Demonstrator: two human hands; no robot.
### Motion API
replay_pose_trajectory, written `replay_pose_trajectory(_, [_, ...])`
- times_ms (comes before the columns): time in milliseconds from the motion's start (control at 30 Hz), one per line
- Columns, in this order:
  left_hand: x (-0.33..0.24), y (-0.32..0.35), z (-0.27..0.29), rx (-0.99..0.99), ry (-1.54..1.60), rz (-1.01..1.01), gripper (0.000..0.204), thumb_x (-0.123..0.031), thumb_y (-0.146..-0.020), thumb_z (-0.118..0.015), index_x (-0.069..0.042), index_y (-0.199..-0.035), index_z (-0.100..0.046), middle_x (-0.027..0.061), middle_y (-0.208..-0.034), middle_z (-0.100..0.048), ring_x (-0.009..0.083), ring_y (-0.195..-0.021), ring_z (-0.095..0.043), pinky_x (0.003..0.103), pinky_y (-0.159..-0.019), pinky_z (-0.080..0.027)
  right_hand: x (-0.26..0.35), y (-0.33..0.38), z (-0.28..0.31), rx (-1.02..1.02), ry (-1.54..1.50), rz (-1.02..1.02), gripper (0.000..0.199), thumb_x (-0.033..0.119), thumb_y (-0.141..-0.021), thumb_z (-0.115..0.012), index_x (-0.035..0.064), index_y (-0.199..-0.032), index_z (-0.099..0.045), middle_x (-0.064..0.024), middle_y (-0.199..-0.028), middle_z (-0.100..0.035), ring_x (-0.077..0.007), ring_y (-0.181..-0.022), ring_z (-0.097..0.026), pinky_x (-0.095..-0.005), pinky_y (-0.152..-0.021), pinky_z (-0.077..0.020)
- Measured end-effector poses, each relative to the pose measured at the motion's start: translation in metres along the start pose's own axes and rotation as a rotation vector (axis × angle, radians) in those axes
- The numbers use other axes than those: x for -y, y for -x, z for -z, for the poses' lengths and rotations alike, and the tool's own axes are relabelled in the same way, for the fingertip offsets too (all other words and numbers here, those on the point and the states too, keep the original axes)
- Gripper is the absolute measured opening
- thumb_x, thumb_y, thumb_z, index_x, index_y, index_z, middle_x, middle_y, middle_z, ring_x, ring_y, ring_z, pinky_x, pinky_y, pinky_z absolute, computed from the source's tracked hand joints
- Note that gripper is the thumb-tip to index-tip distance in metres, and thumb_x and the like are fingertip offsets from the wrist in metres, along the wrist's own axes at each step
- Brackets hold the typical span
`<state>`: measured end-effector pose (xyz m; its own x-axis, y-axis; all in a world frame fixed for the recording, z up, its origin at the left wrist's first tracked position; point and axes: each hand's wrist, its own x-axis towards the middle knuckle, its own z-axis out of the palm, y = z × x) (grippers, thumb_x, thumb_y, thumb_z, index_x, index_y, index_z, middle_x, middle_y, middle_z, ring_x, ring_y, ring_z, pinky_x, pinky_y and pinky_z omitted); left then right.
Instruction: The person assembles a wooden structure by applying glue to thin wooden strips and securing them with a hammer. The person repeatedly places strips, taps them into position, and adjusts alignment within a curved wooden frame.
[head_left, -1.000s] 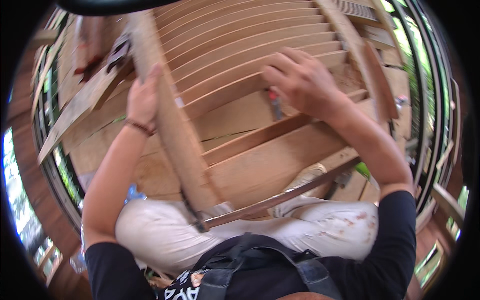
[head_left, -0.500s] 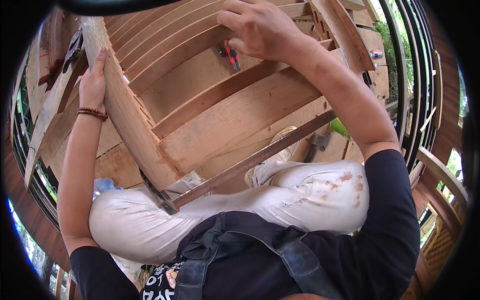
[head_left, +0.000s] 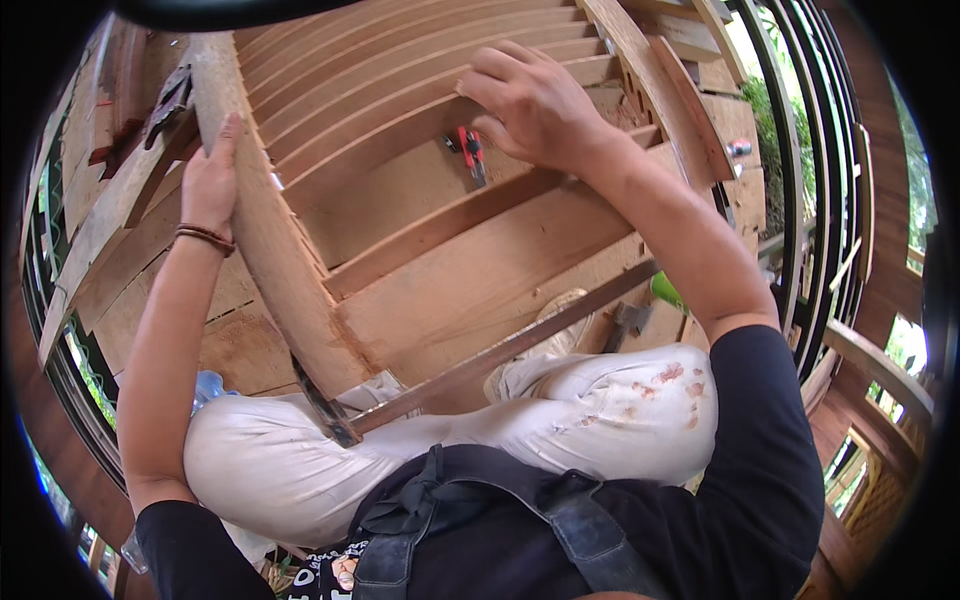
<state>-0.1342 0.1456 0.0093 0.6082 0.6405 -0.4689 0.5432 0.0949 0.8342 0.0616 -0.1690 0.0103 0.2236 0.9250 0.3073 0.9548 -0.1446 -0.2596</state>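
Observation:
A slatted wooden frame leans across my lap, its curved slats running between two side rails. My left hand is closed round the left side rail, thumb along its upper face. At one of the inner slats, my right hand has bent fingers over the edge and the thumb on the near side, in a pinch. The fingertips are partly hidden. Under the gap between slats lies a red and black tool, below my right hand and apart from it.
A long bar clamp spans the frame's near end above my legs. Another black clamp sits on boards at the left. A green object lies right of my foot. Dark railings stand at the right.
The frame appears lower and slightly right in the picture, along with both hands. My right hand stays at the same slat, and my left keeps its hold on the rail.

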Motion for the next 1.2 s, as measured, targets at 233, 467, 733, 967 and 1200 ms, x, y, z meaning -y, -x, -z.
replay_pose_trajectory(233, [0.011,-0.009,0.0,-0.027,0.026,-0.112,0.063,-0.05,-0.1,-0.07,0.009,-0.123,-0.068,0.0135,-0.109,-0.075,0.019,-0.096,-0.069,0.036,-0.087,-0.055,0.001,0.0,0.014,0.041,-0.023,-0.051,0.034,0.01,-0.075,-0.079,0.0061,-0.107,-0.068,-0.0094,-0.112,-0.064,-0.0312,-0.114,-0.062,-0.044,-0.099,-0.052])
replay_pose_trajectory(467, [-0.012,0.018,0.001,0.001,0.051,-0.038,0.057,-0.046,-0.101,-0.069,0.008,-0.12,-0.066,0.0143,-0.105,-0.075,0.0187,-0.092,-0.07,0.035,-0.082,-0.056,0.02,-0.014,0.029,0.103,-0.001,-0.001,0.031,0.01,-0.075,-0.079,0.0045,-0.103,-0.066,-0.0082,-0.11,-0.063,-0.0299,-0.111,-0.062,-0.0438,-0.094,-0.0541])
replay_pose_trajectory(733, [0.003,0.001,0.0,-0.038,-0.002,-0.044,0.06,-0.045,-0.102,-0.068,0.01,-0.123,-0.062,0.0171,-0.109,-0.073,0.0217,-0.092,-0.071,0.036,-0.084,-0.056,0.041,-0.026,0.009,0.057,-0.055,0.142,0.047,0.001,-0.068,-0.082,0.0027,-0.113,-0.068,-0.0092,-0.112,-0.064,-0.0309,-0.108,-0.062,-0.0431,-0.093,-0.0541])
replay_pose_trajectory(967, [-0.012,0.016,-0.002,-0.045,0.125,0.091,0.06,-0.046,-0.104,-0.065,0.01,-0.123,-0.062,0.0172,-0.113,-0.072,0.0208,-0.102,-0.068,0.036,-0.088,-0.055,0.052,-0.025,0.021,0.123,-0.09,0.101,0.045,0.001,-0.069,-0.081,0.0021,-0.111,-0.068,-0.0102,-0.111,-0.062,-0.0319,-0.108,-0.061,-0.0433,-0.093,-0.0525])
replay_pose_trajectory(1200, [-0.005,0.014,0.004,-0.029,0.045,-0.015,0.062,-0.05,-0.103,-0.065,0.009,-0.121,-0.064,0.0145,-0.112,-0.072,0.0203,-0.1,-0.066,0.036,-0.089,-0.054,0.053,-0.02,0.027,0.05,-0.119,0.049,0.021,0.004,-0.076,-0.074,0.0051,-0.094,-0.063,-0.0077,-0.106,-0.06,-0.0286,-0.111,-0.06,-0.0429,-0.092,-0.0527])
